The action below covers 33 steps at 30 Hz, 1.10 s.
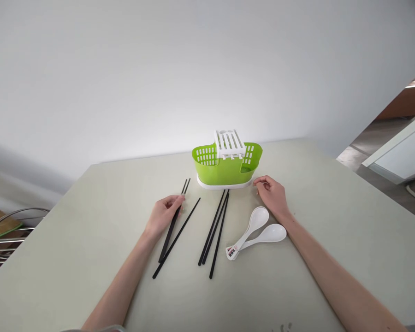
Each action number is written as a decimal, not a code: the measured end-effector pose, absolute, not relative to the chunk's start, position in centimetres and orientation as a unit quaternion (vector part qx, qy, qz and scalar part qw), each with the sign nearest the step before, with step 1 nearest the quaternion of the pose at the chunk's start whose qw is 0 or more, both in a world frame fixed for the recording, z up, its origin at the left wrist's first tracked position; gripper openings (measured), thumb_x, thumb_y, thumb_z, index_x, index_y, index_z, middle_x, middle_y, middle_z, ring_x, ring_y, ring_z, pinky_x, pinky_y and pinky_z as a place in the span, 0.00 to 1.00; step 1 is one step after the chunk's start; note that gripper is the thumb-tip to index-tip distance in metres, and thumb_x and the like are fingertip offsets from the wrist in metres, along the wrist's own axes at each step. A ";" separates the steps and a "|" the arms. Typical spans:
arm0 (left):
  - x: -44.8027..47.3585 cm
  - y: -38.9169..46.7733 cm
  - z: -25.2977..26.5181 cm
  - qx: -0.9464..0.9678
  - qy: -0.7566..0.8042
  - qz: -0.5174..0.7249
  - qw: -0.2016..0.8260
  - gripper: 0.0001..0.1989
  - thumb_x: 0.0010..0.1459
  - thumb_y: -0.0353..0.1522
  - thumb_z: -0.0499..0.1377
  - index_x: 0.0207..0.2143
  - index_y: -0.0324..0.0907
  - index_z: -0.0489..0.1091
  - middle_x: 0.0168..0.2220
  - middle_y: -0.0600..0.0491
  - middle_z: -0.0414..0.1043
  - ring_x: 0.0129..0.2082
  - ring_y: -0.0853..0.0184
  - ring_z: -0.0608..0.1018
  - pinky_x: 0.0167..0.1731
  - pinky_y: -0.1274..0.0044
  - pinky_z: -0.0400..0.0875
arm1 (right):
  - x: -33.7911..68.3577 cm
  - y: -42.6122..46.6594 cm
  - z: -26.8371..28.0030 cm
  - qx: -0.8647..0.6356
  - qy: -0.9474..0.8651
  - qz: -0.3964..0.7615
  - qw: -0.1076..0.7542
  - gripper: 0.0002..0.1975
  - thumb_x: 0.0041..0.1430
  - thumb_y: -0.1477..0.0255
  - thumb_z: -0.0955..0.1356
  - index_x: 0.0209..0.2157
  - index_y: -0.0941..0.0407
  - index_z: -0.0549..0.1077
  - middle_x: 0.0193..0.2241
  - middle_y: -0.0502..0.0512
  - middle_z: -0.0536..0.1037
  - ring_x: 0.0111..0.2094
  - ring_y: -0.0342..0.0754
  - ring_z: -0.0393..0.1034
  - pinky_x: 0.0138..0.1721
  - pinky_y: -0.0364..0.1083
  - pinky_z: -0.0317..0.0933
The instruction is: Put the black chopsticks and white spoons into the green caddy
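My left hand [164,213] is closed on a pair of black chopsticks [169,235], thumb and fingers around their upper part; the thick ends point toward me. Another black chopstick [181,230] lies slanted on the table just right of that pair. My right hand [272,196] rests loosely curled at the right end of a green basket [224,173], with no object visible in it; its fingertips are close to the white base [224,186]. Whether they touch it I cannot tell. Several black chopsticks [212,230] lie in front of the basket. Two white spoons [257,219] lie partly overlapping near my right forearm.
A white slotted rack [230,143] with small hooks sits across the basket's middle. Behind the pale table [90,221] rises a white wall [152,78]. A metal wire rack [10,235] stands beyond the left edge, and a white panel [404,152] beyond the right.
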<state>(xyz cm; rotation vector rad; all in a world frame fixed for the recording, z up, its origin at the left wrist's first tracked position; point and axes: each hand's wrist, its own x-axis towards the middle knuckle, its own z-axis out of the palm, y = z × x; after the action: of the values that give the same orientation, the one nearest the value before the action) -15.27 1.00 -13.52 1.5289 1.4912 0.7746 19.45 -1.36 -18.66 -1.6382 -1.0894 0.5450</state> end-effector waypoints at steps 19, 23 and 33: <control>-15.4 2.1 -12.5 0.298 0.488 0.495 0.654 0.12 0.72 0.30 0.57 0.33 0.34 0.72 0.30 0.51 0.71 0.26 0.73 0.78 0.29 0.82 0.79 | 19.9 -1.3 -18.8 -0.676 -0.448 0.238 0.535 0.10 0.55 0.66 0.66 0.32 0.54 0.78 0.26 0.50 0.79 0.27 0.47 0.70 0.35 0.46 0.61; -15.0 2.0 -12.5 0.258 0.478 0.527 0.654 0.14 0.74 0.28 0.51 0.35 0.34 0.70 0.28 0.52 0.70 0.26 0.74 0.77 0.29 0.83 0.79 | 20.4 -1.1 -18.8 -0.663 -0.412 0.271 0.564 0.09 0.54 0.67 0.66 0.32 0.55 0.77 0.29 0.51 0.79 0.24 0.43 0.67 0.31 0.45 0.60; -15.5 2.1 -13.5 0.118 0.326 0.593 0.727 0.15 0.77 0.29 0.46 0.34 0.38 0.63 0.22 0.62 0.51 0.15 0.79 0.58 0.13 0.84 0.54 | 20.7 -1.5 -18.4 -0.646 -0.397 0.263 0.597 0.08 0.52 0.68 0.67 0.32 0.55 0.77 0.30 0.51 0.79 0.24 0.42 0.66 0.27 0.43 0.59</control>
<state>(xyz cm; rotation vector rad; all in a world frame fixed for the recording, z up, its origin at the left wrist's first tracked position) -15.45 2.12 -13.54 0.2595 0.7192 1.3069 20.73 -1.52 -18.42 -1.5004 -0.9206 0.6103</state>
